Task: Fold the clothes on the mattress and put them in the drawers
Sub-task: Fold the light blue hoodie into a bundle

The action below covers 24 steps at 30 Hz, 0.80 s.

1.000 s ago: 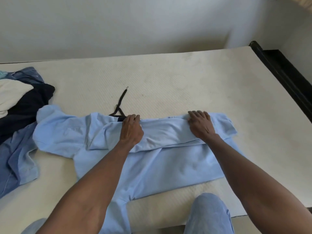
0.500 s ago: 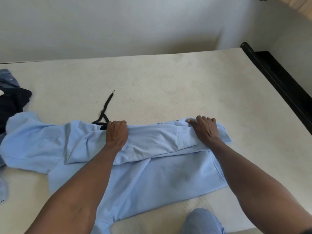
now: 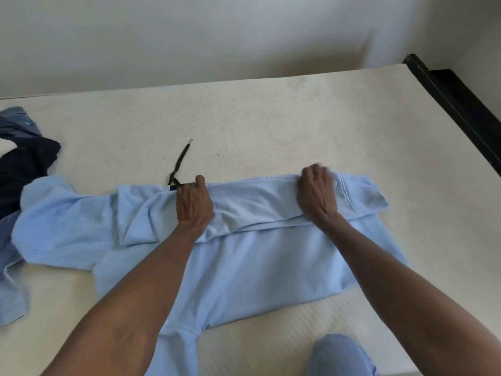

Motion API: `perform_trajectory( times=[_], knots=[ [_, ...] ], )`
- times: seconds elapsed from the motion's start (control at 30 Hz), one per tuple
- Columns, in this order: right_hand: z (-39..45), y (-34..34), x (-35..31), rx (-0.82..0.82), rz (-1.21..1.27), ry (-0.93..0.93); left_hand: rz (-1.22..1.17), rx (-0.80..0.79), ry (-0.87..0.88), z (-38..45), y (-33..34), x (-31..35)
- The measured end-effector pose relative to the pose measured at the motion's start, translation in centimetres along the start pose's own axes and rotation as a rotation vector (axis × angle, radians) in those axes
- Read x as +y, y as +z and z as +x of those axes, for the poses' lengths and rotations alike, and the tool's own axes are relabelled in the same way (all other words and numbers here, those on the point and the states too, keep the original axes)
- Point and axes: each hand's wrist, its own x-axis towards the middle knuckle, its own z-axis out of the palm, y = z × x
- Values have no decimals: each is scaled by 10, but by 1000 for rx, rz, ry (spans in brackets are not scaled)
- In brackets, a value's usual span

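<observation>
A: Knee (image 3: 340, 355) at the near edge, so the person is probably kneeling on the mattress (image 3: 271, 118) to reach across.

B: Garment?

A: Light blue hoodie (image 3: 257, 267), flat on the mattress mid-scene, body toward the near side. Far portion is doubled back over the body as a band. One sleeve trails off the near edge, the other spreads left.

B: Hands?

A: Both on that band. Left hand (image 3: 193, 203) has its fingers curled over the far fold edge, clamped on cloth, next to the black drawstring (image 3: 180, 161). Right hand (image 3: 317, 196) looks bunched on the same edge further right; it is motion-blurred, so the grip is likely but not crisp.

B: Why spread like that?

A: My read: two well-apart grips keep the fold line straight and stop the band from sagging in the middle.

B: Anything past them?

A: Drawstring runs out onto bare mattress on the far side. Pile (image 3: 24, 164) of dark and blue clothes at far left, touching the left sleeve, unfolded. Black bed frame (image 3: 461, 109) at far right. No drawers in view.

B: Progress?

A: Early. First item mid-fold, stowing not yet started.
</observation>
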Motion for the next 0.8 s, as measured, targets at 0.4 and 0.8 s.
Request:
perform_trajectory(
  times=[0.4, 0.8],
  knots=[
    [-124, -51, -54, -582, 4, -42, -145, 17, 437, -187, 1, -36],
    [-194, -127, 1, -224, 372, 899, 131, -118, 632, -269, -33, 4]
  ],
)
